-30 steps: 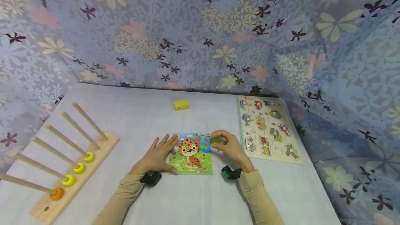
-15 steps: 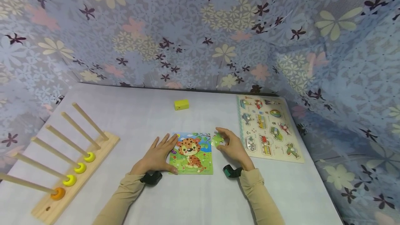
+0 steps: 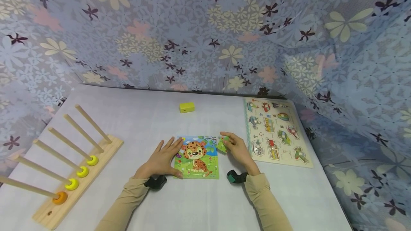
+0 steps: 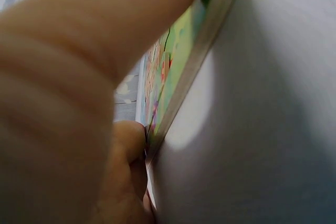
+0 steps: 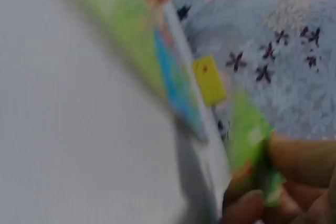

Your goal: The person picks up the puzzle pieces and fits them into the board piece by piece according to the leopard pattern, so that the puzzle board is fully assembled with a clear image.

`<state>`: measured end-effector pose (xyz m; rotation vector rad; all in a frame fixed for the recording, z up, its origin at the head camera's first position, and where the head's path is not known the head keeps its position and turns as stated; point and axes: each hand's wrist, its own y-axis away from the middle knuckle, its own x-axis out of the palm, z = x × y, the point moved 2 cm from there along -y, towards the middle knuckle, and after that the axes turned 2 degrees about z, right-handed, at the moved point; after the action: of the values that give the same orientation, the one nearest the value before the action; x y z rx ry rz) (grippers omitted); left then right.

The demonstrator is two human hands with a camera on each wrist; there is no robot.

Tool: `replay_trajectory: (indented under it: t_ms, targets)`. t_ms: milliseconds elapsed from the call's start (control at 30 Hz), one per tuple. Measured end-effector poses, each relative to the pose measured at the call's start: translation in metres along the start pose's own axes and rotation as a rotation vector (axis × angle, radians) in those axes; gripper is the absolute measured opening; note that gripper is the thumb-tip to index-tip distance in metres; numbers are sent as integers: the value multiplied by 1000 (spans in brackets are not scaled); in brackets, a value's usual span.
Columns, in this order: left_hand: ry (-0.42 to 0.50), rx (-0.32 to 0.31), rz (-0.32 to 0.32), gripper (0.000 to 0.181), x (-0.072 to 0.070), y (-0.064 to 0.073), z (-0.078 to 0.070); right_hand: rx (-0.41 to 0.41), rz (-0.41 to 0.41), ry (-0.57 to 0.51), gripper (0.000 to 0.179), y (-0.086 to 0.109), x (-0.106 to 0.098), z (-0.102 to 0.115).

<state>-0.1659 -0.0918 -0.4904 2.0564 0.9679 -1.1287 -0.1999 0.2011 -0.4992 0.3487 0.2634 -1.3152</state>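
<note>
A square jigsaw puzzle with a spotted leopard cub on grass lies on the table in the head view. My left hand rests spread at its left side, fingers along the upper left edge and thumb near the lower left corner. Just right of the puzzle, my right hand pinches a green puzzle piece between thumb and fingers. The right wrist view shows that puzzle piece blurred and tilted, apart from the puzzle. The left wrist view has the thumb close up, covering part of the puzzle.
Behind the puzzle sits a yellow block. A board with vehicle pictures lies to the right of my right hand. At left stands a wooden peg rack with several upright pegs and yellow and orange rings. Floral cloth hangs behind the table.
The green piece has moved from the puzzle's upper right edge slightly right and been turned in my right fingers, with the wrist shifting a little. My left hand has stayed in place.
</note>
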Motion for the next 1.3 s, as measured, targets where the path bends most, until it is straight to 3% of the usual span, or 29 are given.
replay_trajectory:
  t_ms: [200,433,567,667,900,1133,1300]
  targets:
    - [-1,0,6,121,-2,0,0,-52,141,-57,41,-1,24,22]
    - [20,6,19,120,0,0,1,-61,262,-128,34,-2,69,47]
    - [23,6,21,119,0,-1,1,-69,258,-35,28,1,94,50]
    - [21,3,16,119,0,-1,1,-117,227,108,25,6,106,51]
    - [15,4,16,119,2,-1,5,-254,192,347,19,12,113,55]
    - [24,21,15,116,1,-1,7,-291,181,435,17,12,112,57]
    - [22,38,13,98,2,-1,8,-302,166,493,14,15,115,57]
